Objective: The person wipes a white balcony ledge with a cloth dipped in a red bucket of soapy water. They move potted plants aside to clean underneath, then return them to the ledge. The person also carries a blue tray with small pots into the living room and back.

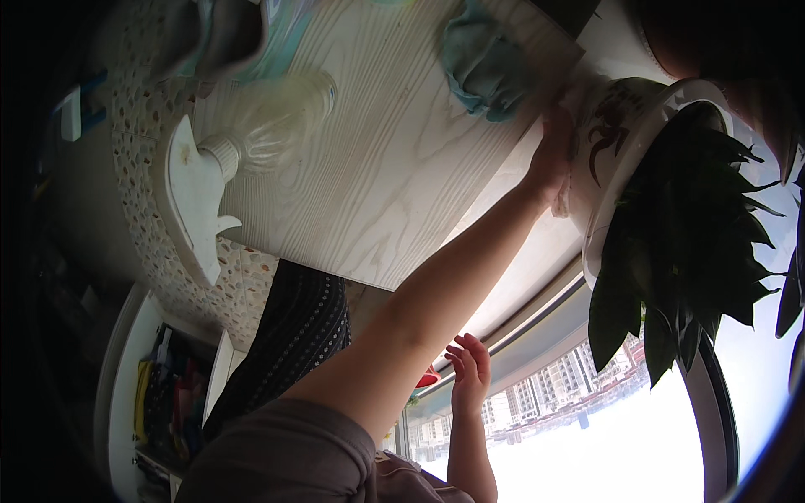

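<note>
My left hand [555, 151] reaches past the table edge to a white flowerpot [582, 166] with a dark red painted motif. It lies along the pot's side and appears to hold it; blur and shade hide the fingertips. Broad dark green leaves [685, 239] fill the pot's mouth. My right hand [468, 374] hangs near the window with nothing in it, its fingers apart and slightly bent. On the wood-grain table [377, 182] lies a crumpled teal cloth [484, 69], close to my left hand. A clear spray bottle [270, 126] with a white trigger head [195, 201] is at the table's left.
A pale windowsill [503, 214] runs between table and window [566, 453]. A brown pot [698, 38] stands beyond the white one. An open white cabinet [126, 371] holds coloured items at lower left. Pebble-patterned tiles [141, 170] cover the floor. A patterned trouser leg [295, 327] is below the table.
</note>
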`<state>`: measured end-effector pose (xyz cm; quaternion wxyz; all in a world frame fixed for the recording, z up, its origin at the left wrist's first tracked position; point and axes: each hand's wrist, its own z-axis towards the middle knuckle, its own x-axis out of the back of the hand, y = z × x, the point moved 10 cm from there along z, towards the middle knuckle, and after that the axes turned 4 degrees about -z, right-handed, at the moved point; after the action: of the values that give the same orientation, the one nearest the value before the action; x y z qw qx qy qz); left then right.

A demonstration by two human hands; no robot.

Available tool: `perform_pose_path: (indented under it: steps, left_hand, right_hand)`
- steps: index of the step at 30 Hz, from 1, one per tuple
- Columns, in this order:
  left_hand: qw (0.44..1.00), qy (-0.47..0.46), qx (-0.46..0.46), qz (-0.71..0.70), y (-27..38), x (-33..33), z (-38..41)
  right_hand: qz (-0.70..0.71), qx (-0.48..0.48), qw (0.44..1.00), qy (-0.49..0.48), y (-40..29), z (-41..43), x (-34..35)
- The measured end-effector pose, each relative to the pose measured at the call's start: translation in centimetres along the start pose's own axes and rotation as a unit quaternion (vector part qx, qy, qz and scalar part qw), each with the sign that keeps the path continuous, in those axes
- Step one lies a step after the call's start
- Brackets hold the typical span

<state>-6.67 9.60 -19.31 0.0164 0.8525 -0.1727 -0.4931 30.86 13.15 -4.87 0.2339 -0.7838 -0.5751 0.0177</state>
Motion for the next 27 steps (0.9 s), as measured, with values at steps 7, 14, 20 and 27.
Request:
perform_pose_path:
  steps: [7,14,20,27]
  left_hand:
    - [0.992,0.082,0.061,0.07,-7.4,-1.3,-10.8]
    - [0.919,0.014,0.176,0.352,-8.8,2.4,-16.6]
    - [0.643,-0.226,0.24,0.692,-6.4,5.2,-31.2]
    - [0.647,-0.247,0.193,0.695,5.1,8.1,-37.3]
  right_hand:
    - [0.014,-0.021,0.999,0.047,3.5,-1.6,0.6]
    - [0.231,-0.04,0.966,0.106,5.3,-1.4,2.5]
    - [0.378,0.077,0.919,0.079,1.1,4.3,1.7]
    - [0.145,0.361,0.872,0.297,-5.6,9.6,8.3]
